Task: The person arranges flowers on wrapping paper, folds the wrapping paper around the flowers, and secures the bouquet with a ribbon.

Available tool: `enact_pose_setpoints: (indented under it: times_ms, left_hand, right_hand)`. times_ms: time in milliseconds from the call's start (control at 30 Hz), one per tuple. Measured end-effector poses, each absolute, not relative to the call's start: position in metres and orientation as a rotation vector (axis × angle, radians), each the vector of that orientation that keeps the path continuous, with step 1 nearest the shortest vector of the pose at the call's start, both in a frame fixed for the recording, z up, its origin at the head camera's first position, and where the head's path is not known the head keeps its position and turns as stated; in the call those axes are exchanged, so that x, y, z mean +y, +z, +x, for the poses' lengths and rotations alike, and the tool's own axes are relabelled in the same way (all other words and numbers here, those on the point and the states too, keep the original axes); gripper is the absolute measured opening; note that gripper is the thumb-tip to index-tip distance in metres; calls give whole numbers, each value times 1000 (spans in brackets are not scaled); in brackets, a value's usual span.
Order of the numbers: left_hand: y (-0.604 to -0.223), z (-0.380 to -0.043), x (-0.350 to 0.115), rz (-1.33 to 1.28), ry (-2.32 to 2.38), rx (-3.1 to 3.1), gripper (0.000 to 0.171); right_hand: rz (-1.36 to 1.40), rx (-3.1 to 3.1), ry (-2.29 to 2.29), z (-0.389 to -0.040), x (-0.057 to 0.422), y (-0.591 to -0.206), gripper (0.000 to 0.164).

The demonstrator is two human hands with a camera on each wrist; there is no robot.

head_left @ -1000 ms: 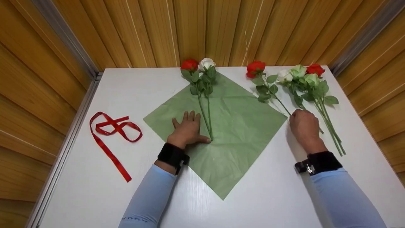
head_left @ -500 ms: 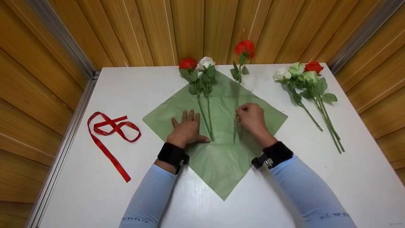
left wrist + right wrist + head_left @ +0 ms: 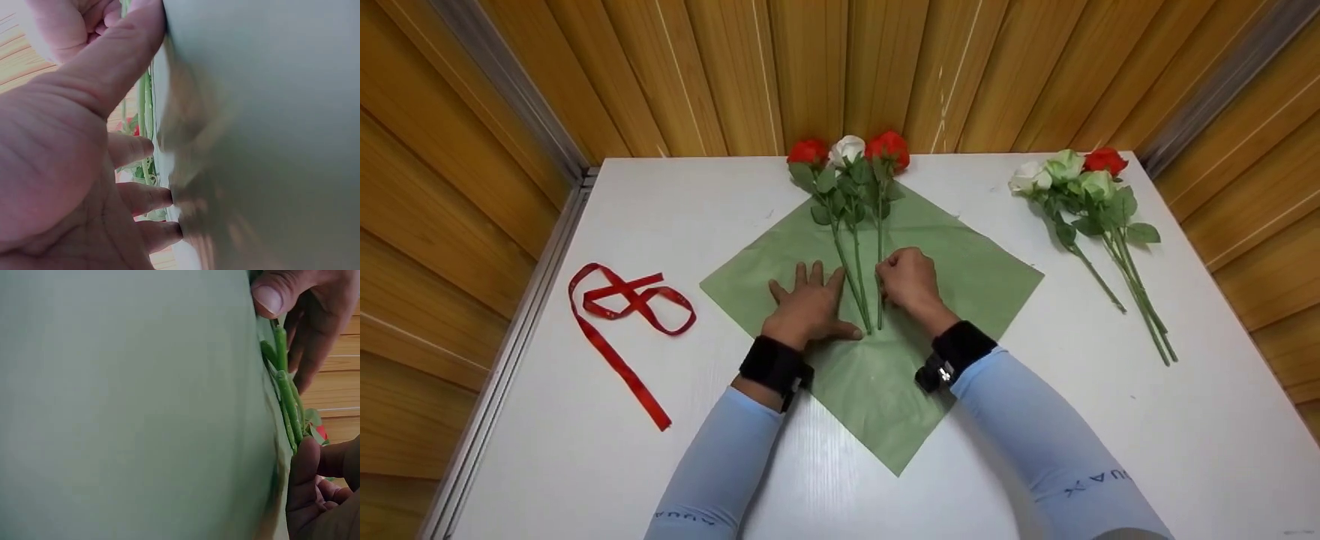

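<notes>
A square of green wrapping paper lies cornerwise on the white table. On it, a red rose and a white rose lie with their stems converging toward the middle. My left hand rests on the paper with fingers spread, its thumb by the stem ends. Beside the white rose lies a second red rose; my right hand pinches its stem between thumb and curled fingers. In the right wrist view the cut stem ends show between both hands.
A looped red ribbon lies on the table at the left. Several more roses, white, pale green and red, lie at the right. Wood-patterned walls stand behind the table and along both sides.
My right hand has carried the second red rose from the right side of the table leftward onto the paper, beside the white rose. The left hand has stayed nearly in place.
</notes>
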State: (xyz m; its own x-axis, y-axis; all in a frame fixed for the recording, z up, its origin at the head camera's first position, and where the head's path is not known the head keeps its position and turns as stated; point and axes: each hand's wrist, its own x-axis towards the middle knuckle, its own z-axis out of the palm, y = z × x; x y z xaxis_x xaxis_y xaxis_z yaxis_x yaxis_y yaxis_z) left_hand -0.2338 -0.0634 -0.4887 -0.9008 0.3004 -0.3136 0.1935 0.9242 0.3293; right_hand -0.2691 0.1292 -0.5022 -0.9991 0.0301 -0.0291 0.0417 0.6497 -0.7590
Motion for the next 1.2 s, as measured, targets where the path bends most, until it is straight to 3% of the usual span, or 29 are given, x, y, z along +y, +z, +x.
enact_pose_setpoints:
  times_ms: [233,467,567,1200]
  left_hand:
    - [-486,-235,-62,373,385,2707,115]
    - [-487,-235,-62,368,383,2717,119]
    - [-487,-236,-62,366,389,2715,121]
    - [-489,-235,-62,334,403,2699,127]
  right_hand:
    - [-34,2869,-1255,-271,123,-506,45]
    - [-47,2896,-1235,-272,122,-507,22]
    - [-42,2902,-1219,-272,122,-508,20]
    - [-6,2917,-1249,-269,131,-505,36]
